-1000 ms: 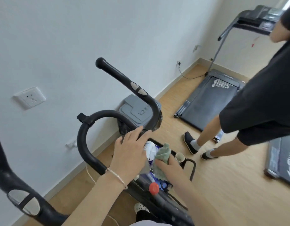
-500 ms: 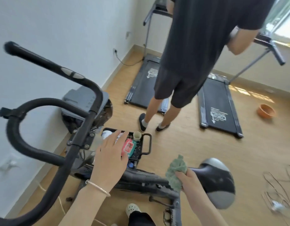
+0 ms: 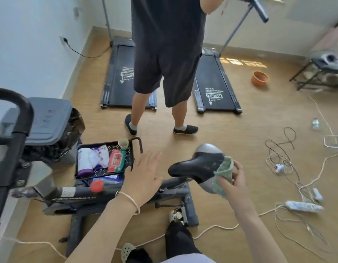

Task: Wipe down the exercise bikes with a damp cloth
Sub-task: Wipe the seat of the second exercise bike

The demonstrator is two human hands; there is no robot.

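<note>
- The exercise bike (image 3: 111,194) fills the lower left of the floor (image 3: 249,120), its frame running from the handlebar (image 3: 16,114) at the left edge to the saddle (image 3: 198,164) near the middle.
- Two treadmills (image 3: 215,88) lie at the far side of the floor, with another person's legs (image 3: 137,111) between them and the bike.
- A black tray (image 3: 129,152) of wipes and bottles sits just beyond the bike's frame, beside a grey bin (image 3: 48,118).
- The left hand (image 3: 141,179) hovers over the frame with its fingers spread wide, holding nothing.
- The right hand (image 3: 234,185) is closed around the green cloth (image 3: 224,175), which is pressed to the rear edge of the saddle.
- The step in hand looks like wiping the saddle; next, the cloth probably needs dragging forward over the top, with the left hand steadying the bike.
</note>
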